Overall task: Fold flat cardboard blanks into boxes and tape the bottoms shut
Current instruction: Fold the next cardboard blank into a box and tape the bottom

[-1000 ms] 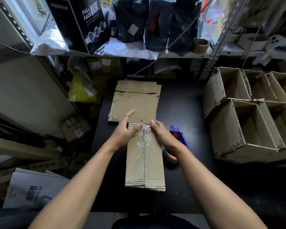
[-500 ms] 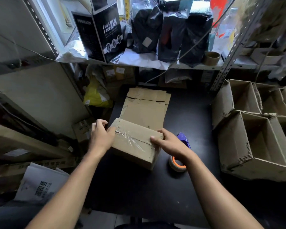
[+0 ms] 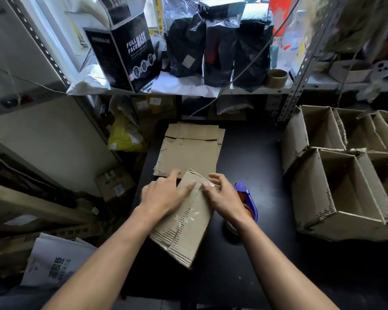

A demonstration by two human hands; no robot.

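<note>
head view: taped box lies tilted on the tabletop under both hands. left hand flat, fingers straight, pressing cardboard; right hand fingers bent, pressing tape at the top edge. step looks like smoothing the bottom seam. next prob: set it w/ done boxes right of the hands, grab a blank just beyond them.

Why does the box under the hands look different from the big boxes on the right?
The taped box lies closed side up, shiny clear tape along its seam; the finished boxes show open, empty insides. The taped box is pressed by the left hand and right hand; the finished boxes sit untouched. Both are brown corrugated cardboard.
</note>
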